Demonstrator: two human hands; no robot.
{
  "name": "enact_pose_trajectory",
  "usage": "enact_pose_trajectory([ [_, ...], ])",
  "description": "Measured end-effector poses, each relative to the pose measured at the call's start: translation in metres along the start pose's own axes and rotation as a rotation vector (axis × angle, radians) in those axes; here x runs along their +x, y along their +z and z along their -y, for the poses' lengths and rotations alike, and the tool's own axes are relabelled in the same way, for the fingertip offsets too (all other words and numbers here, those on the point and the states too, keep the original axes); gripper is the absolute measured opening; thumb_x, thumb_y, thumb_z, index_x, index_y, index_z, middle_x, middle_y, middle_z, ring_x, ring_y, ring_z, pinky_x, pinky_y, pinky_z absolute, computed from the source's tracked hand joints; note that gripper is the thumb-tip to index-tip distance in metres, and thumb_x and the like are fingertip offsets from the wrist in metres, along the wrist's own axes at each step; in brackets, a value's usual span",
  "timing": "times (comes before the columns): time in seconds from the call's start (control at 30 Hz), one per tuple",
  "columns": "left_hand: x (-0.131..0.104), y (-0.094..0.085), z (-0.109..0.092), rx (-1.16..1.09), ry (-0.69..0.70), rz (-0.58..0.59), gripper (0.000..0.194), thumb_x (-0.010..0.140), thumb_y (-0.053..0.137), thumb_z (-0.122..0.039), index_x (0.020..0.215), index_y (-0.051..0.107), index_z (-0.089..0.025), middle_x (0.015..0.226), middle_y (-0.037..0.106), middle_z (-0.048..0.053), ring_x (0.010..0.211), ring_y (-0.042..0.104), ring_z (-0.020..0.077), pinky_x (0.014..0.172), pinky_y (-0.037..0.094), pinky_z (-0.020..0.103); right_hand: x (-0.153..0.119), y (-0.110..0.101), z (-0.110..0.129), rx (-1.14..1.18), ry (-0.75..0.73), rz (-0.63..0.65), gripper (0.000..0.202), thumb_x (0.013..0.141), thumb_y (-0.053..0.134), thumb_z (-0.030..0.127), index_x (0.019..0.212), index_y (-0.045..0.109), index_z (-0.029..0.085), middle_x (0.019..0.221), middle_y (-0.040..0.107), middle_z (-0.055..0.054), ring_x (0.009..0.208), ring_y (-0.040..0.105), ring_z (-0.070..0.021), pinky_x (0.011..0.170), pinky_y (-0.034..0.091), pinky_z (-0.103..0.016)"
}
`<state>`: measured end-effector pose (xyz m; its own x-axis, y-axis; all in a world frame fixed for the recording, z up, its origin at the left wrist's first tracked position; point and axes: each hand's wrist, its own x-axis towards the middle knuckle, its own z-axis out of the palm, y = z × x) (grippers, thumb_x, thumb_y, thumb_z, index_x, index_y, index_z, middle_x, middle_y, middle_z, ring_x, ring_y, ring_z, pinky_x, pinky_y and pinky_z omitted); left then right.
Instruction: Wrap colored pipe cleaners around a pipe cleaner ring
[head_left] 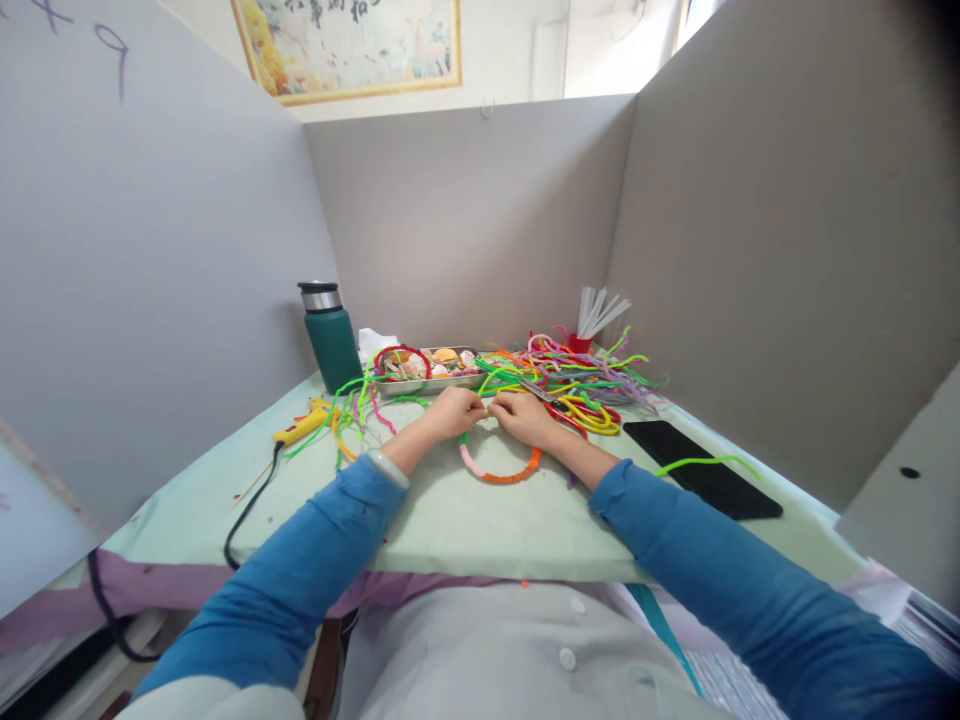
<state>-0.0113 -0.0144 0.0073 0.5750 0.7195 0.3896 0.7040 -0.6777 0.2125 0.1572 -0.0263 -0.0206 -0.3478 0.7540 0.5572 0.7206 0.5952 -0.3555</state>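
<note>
A ring of wrapped pipe cleaner (511,478), banded in green, pink and orange, rests in front of me. At its far side my left hand (454,412) and my right hand (521,415) meet, each pinching with thumb and forefinger. A light green-yellow strand shows between the fingertips, but they cover its exact ends. Just beyond the hands, loose pipe cleaners (570,360) of many colours lie heaped. Scissors with red handles (566,418) lie partly hidden beside my right hand.
At the left, a yellow glue gun (302,422) trails a black cord near a green bottle (330,340). A metal tray (442,382) holds shells. Glue sticks (596,312) stand in a red cup at back right; a black phone (701,470) lies at right. Grey partitions (472,220) enclose the table.
</note>
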Motion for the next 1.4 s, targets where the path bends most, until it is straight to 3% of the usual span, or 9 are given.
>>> enact_pose_trajectory([
  [0.8,0.0017,0.001,0.0041,0.033,-0.035,0.051,0.035,0.077,0.044,-0.038,0.065,0.063,-0.011,0.056,0.056,0.002,0.051,0.04,0.0101,0.049,0.027,0.021,0.0001,-0.0007,0.0,0.025,-0.01,-0.012,0.027,0.082,0.04,0.027,0.064,0.056,0.016,0.058,0.054,0.0,0.054,0.043,-0.0096,0.052,0.025,-0.021],
  [1.4,0.003,0.0009,0.0099,-0.212,-0.154,0.079,0.038,0.072,0.049,-0.046,0.063,0.06,-0.011,0.052,0.049,-0.001,0.049,0.04,0.0086,0.046,0.027,0.02,0.001,-0.0024,0.0008,0.178,0.036,0.009,0.03,0.08,0.04,0.028,0.059,0.055,0.015,0.054,0.054,0.001,0.052,0.046,-0.0088,0.053,0.029,-0.021],
])
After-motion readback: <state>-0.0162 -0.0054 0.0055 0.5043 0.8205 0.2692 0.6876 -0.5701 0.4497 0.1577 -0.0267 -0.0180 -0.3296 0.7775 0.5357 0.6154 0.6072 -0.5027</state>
